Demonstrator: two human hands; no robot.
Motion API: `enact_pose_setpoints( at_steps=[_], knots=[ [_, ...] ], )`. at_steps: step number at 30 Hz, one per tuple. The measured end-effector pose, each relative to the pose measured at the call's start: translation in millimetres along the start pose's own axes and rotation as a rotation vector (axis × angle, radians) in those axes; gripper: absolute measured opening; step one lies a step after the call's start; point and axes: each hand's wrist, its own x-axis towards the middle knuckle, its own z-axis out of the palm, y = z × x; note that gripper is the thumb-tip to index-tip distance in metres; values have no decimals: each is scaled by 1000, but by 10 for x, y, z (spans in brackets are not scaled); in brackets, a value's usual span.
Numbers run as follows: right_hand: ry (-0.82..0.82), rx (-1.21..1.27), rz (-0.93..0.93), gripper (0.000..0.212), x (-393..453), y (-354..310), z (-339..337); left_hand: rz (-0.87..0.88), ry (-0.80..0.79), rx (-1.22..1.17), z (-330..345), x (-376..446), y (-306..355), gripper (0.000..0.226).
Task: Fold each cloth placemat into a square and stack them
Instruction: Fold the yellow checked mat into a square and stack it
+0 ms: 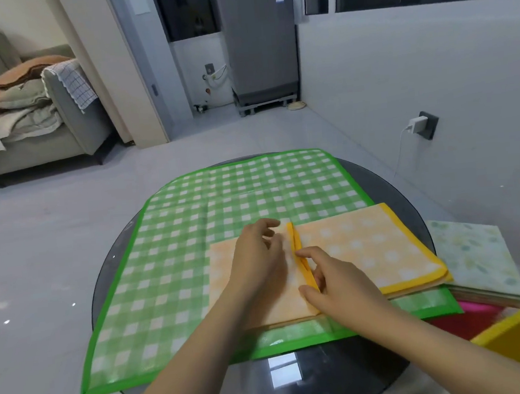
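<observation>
An orange checked placemat point(365, 244) with a yellow border lies folded on a large green checked placemat point(193, 233), which is spread flat over the round dark glass table point(313, 376). The orange mat's yellow-bordered edge stands up as a ridge across its middle. My left hand point(257, 256) rests on the left half of the orange mat, its fingertips bent down next to the ridge. My right hand point(330, 275) pinches the yellow ridge between thumb and fingers.
A stack of folded placemats point(475, 254), pale floral on top with pink and red layers below, sits at the table's right edge. A yellow object point(517, 325) juts in at the lower right. Beyond the table are grey floor, a sofa point(29, 121) and a wall charger point(417, 122).
</observation>
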Motion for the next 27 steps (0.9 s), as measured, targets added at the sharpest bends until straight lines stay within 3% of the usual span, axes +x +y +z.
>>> enact_pose_setpoints(
  at_steps=[4,12,15,19,23,27],
  knots=[
    [17,-48,-45,58,-16,-8,31,195,-31,444,27,82,-218,30],
    [48,-101,-62,58,-20,-13,-1,166,-151,416,-32,84,-213,36],
    [108,-246,-33,54,59,128,-132,106,-150,590,-134,3,-134,39],
    [205,-346,48,44,267,405,-260,150,-128,826,-190,-213,-14,44],
    [169,-125,29,32,443,555,-297,162,-89,772,-115,-334,-10,61],
    [143,-100,13,29,445,580,-322,174,-45,568,-34,-376,-61,71]
  ],
)
